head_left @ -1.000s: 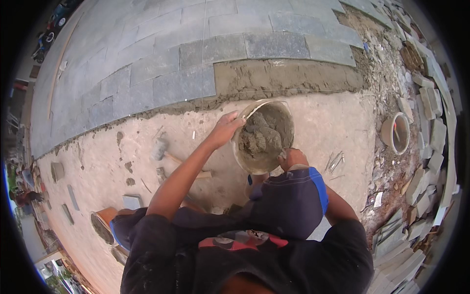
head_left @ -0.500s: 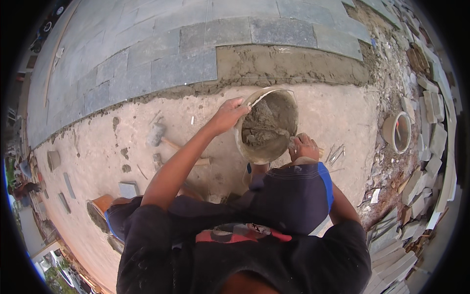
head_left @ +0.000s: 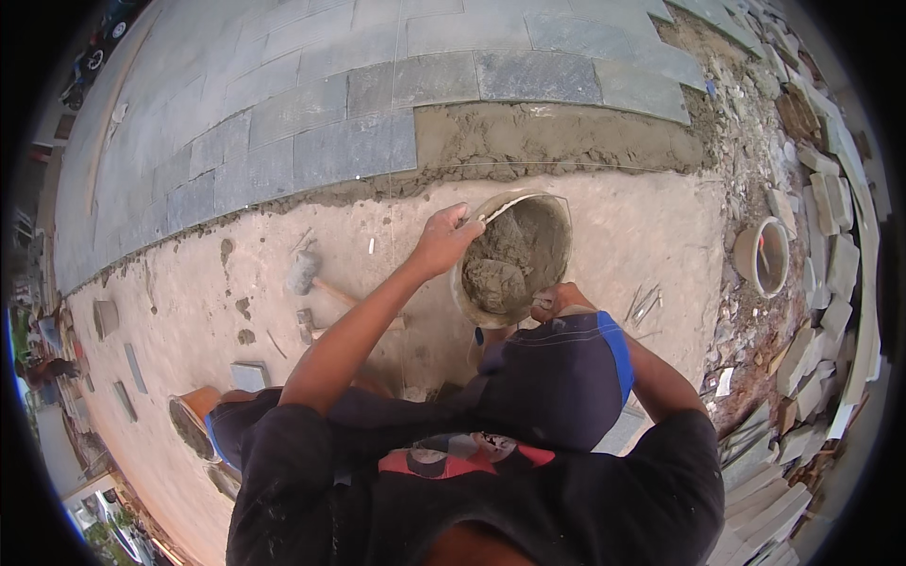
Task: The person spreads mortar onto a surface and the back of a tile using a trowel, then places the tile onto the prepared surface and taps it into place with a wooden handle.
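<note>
A bucket (head_left: 460, 300) of wet grey mortar (head_left: 524, 241) is tilted in front of my knees. My left hand (head_left: 444, 242) is closed on its rim at the upper left, the thumb lying over the edge. At the lower right of the bucket, my right hand (head_left: 562, 300) is closed round a trowel. The trowel's handle is mostly hidden by my fingers, and its mortar-covered blade (head_left: 495, 283) lies in the mix. To the left of my left forearm, a mallet (head_left: 304, 272) and a hammer (head_left: 305, 324) rest on the ground.
Grey stone slabs (head_left: 354, 141) border a mortar bed (head_left: 557, 132) ahead, with a taut string along its edge. Another bucket (head_left: 762, 257) stands right, beside stacked stone pieces (head_left: 835, 255). An orange bucket (head_left: 193, 406) is at left. Thin metal rods (head_left: 645, 304) lie near my right knee.
My right hand has moved left and in toward the bucket, turning the trowel in the mortar. The mix is heaped differently. My left hand keeps its hold on the rim.
</note>
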The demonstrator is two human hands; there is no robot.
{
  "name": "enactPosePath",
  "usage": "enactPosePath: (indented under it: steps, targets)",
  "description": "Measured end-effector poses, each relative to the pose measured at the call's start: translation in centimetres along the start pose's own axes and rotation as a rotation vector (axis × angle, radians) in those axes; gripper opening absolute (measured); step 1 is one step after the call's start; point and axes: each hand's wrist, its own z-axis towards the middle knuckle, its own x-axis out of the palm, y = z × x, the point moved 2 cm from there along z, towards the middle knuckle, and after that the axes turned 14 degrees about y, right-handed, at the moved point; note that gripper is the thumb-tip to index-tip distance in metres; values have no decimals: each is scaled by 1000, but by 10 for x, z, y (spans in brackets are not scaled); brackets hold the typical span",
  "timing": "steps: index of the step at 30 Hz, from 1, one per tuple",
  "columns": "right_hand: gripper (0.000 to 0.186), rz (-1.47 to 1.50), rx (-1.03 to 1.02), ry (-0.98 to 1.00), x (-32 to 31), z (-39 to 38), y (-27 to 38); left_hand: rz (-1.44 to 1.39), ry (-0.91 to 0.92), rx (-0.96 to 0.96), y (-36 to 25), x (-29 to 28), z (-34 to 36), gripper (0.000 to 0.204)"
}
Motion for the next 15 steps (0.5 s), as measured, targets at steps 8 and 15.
enactPosePath:
  steps: [8, 15]
  targets:
    - [28, 196, 208, -23, -31, -37, 29, -512, -184, -25, -12, -9, -17, 20]
    - [29, 96, 154, -406, -92, -37, 34, -284, -75, -140, 14, -52, -40, 19]
